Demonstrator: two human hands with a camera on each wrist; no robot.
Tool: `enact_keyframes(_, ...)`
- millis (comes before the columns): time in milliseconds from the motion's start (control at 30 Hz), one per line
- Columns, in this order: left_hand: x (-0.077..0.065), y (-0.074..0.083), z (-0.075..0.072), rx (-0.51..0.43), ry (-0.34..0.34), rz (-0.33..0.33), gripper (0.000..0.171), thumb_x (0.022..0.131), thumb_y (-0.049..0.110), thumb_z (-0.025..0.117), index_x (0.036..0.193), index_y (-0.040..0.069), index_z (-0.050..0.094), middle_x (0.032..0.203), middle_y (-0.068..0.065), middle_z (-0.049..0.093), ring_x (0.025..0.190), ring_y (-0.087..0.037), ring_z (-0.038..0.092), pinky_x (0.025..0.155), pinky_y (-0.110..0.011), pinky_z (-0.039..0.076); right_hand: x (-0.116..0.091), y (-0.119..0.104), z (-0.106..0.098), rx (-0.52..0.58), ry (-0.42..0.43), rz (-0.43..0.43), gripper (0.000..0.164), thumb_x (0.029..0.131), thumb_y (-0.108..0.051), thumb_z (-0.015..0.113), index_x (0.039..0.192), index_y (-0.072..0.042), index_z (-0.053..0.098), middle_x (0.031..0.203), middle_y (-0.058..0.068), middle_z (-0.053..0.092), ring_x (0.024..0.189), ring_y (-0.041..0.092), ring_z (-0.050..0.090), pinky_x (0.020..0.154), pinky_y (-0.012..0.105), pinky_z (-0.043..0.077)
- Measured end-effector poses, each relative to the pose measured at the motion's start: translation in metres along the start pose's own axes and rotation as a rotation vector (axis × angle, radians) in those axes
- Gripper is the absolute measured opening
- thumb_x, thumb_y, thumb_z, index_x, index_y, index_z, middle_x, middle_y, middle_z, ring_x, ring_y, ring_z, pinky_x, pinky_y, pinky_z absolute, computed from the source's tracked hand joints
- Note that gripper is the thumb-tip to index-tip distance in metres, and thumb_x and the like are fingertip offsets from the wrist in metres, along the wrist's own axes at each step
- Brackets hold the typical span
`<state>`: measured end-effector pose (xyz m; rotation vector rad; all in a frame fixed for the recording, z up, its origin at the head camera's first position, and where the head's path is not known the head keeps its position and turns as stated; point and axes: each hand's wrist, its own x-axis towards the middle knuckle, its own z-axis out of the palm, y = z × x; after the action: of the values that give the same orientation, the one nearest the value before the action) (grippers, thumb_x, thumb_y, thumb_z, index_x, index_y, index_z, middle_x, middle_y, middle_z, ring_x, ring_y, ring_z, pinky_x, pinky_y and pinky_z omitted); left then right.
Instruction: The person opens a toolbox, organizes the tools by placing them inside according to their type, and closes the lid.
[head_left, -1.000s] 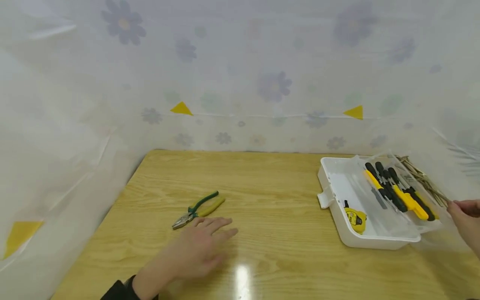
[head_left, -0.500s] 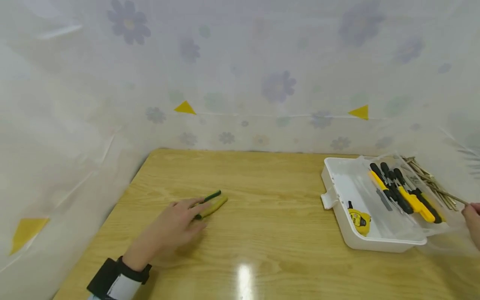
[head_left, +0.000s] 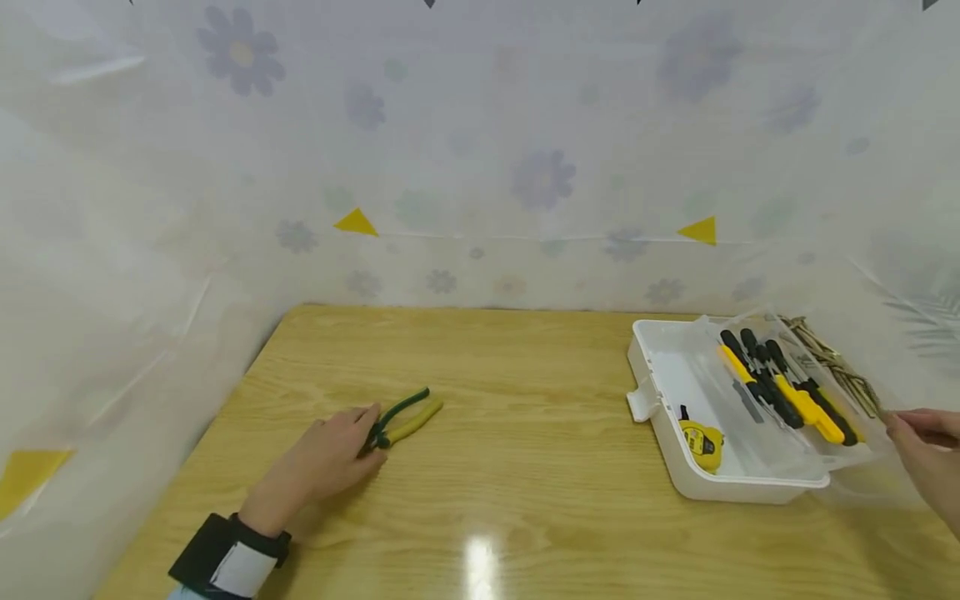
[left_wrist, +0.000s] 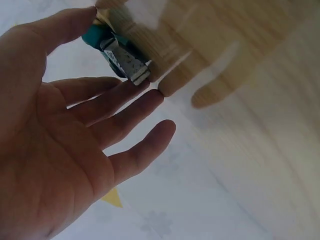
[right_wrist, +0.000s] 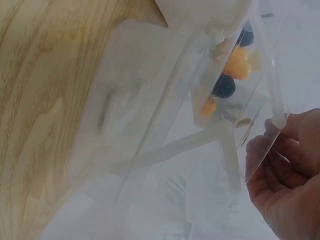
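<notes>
In the head view, combination pliers [head_left: 400,425] with one green and one yellow handle lie on the wooden table. My left hand [head_left: 322,458] is at their metal head, thumb and index finger on opposite sides, the other fingers fairly straight. The left wrist view shows the pliers' [left_wrist: 127,60] blunt jaws right at my fingertips. Far right, my right hand [head_left: 926,437] pinches the edge of a clear plastic tray. That tray [right_wrist: 200,112], holding black and yellow tool handles, is tilted in the right wrist view, with my right hand [right_wrist: 285,170] at its edge.
A white toolbox [head_left: 675,450] stands on the table [head_left: 525,433] at right, with a yellow tape measure [head_left: 703,446] inside. Screwdrivers [head_left: 787,387] lie in the clear tray across it. Gold-coloured rods [head_left: 832,358] are bunched at its right. A floral curtain [head_left: 480,167] hangs behind.
My left hand has moved left and closed around the head of the pliers, whose place on the table looks the same. My right hand stays by the toolbox's right side.
</notes>
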<state>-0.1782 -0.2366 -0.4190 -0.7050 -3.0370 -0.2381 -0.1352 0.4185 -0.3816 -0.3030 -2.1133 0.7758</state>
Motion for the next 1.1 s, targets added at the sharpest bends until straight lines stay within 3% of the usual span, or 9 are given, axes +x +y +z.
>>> enact_keyframes(67, 0.001, 0.001, 0.0, 0.016, 0.011, 0.02, 0.062, 0.096, 0.031, 0.071, 0.143, -0.007, 0.052, 0.131, -0.025, 0.065, 0.116, -0.041, 0.066, 0.085, -0.059, 0.056, -0.003, -0.005, 0.001, -0.072, -0.004, -0.028, 0.021, 0.093, 0.001, 0.063, 0.095, 0.022, 0.067, 0.076, -0.058, 0.034, 0.074, -0.034, 0.032, 0.073, -0.005, 0.027)
enact_keyframes(167, 0.004, 0.002, 0.002, 0.056, 0.072, 0.069, 0.055, 0.094, 0.026, 0.075, 0.134, -0.008, 0.058, 0.113, -0.021, 0.068, 0.096, -0.034, 0.069, 0.072, -0.048, 0.058, -0.01, -0.015, 0.004, -0.123, 0.027, -0.055, 0.023, 0.093, 0.001, 0.062, 0.103, 0.02, 0.067, 0.079, -0.052, 0.044, 0.084, -0.026, 0.038, 0.087, 0.0, 0.025)
enact_keyframes(267, 0.006, 0.003, 0.003, 0.06, 0.12, 0.092, 0.044, 0.091, 0.023, 0.078, 0.121, -0.004, 0.062, 0.094, -0.012, 0.062, 0.075, -0.021, 0.06, 0.058, -0.034, 0.05, -0.021, -0.034, 0.006, -0.185, 0.051, -0.092, 0.025, 0.095, -0.002, 0.06, 0.108, 0.017, 0.069, 0.097, -0.01, 0.075, 0.099, 0.01, 0.061, 0.106, 0.009, 0.028)
enact_keyframes(367, 0.006, 0.005, 0.002, -0.021, 0.071, 0.05, 0.036, 0.088, 0.025, 0.08, 0.106, 0.0, 0.062, 0.084, -0.005, 0.053, 0.069, -0.014, 0.048, 0.056, -0.029, 0.042, -0.031, -0.054, 0.008, -0.195, 0.026, -0.167, 0.025, 0.095, -0.002, 0.061, 0.11, 0.017, 0.069, 0.112, 0.038, 0.066, 0.107, 0.051, 0.055, 0.109, 0.006, 0.025)
enact_keyframes(433, 0.007, 0.006, 0.002, -0.101, 0.006, -0.005, 0.036, 0.086, 0.029, 0.08, 0.101, 0.001, 0.061, 0.084, -0.003, 0.051, 0.07, -0.013, 0.046, 0.059, -0.028, 0.041, -0.037, -0.067, 0.009, -0.199, -0.016, -0.2, 0.025, 0.095, -0.005, 0.063, 0.11, 0.015, 0.07, 0.112, 0.036, 0.067, 0.105, 0.05, 0.058, 0.102, -0.001, 0.019)
enact_keyframes(533, 0.008, 0.01, 0.002, -0.178, -0.042, -0.072, 0.04, 0.076, 0.034, 0.08, 0.095, 0.004, 0.062, 0.081, -0.001, 0.053, 0.069, -0.012, 0.048, 0.06, -0.027, 0.042, -0.045, -0.082, 0.011, -0.097, -0.043, -0.37, 0.031, 0.095, -0.014, 0.064, 0.103, 0.015, 0.071, 0.1, 0.036, 0.068, 0.104, 0.01, 0.066, 0.094, -0.006, 0.021)
enact_keyframes(667, 0.007, 0.015, 0.004, -0.2, 0.019, -0.038, 0.029, 0.067, 0.028, 0.079, 0.075, 0.013, 0.056, 0.066, 0.006, 0.048, 0.056, -0.006, 0.043, 0.05, -0.021, 0.035, -0.056, -0.099, 0.02, 0.028, -0.057, -0.6, 0.055, 0.097, -0.043, 0.058, 0.091, 0.009, 0.074, 0.085, 0.028, 0.072, 0.11, -0.031, 0.038, 0.091, -0.006, 0.028)
enact_keyframes(933, 0.002, 0.029, -0.003, -0.095, 0.119, 0.195, 0.029, 0.071, 0.014, 0.077, 0.069, 0.018, 0.048, 0.063, 0.011, 0.037, 0.056, -0.001, 0.03, 0.05, -0.016, 0.027, -0.086, -0.137, 0.056, 0.231, -0.205, -0.998, 0.048, 0.106, -0.04, 0.052, 0.081, -0.007, 0.076, 0.083, 0.004, 0.072, 0.079, 0.009, 0.063, 0.088, 0.003, 0.047)
enact_keyframes(1100, -0.003, 0.051, -0.016, -0.018, 0.164, 0.375, 0.025, 0.076, 0.019, 0.08, 0.075, 0.017, 0.056, 0.068, 0.012, 0.046, 0.06, 0.003, 0.033, 0.052, -0.013, 0.031, -0.106, -0.166, 0.07, 0.288, -0.306, -1.118, 0.04, 0.108, -0.036, 0.049, 0.094, -0.01, 0.077, 0.096, 0.002, 0.072, 0.082, 0.014, 0.067, 0.079, 0.012, 0.054)
